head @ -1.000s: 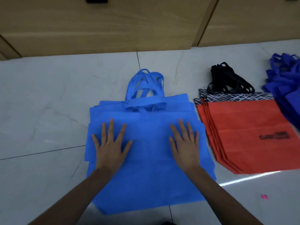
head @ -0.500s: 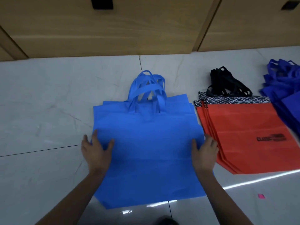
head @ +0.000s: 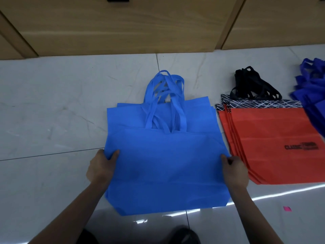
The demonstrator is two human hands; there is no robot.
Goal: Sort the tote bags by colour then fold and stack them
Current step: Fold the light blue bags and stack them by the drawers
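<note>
Apparently both hands, left hand and right hand, grip the blue tote bag at its side edges.

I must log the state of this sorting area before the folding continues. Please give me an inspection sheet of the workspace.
Surface: pale tiled floor, glossy.
Job's things: light blue tote bags stacked centre; red tote bags stacked at right, black handles; dark blue tote bags heaped at far right, cut off.
Clutter: small pink scrap on the floor.
Grippers: left hand and right hand grip the top light blue bag's side edges.
Cables: nothing seen.
Surroundings: wooden cabinet fronts behind.
</note>
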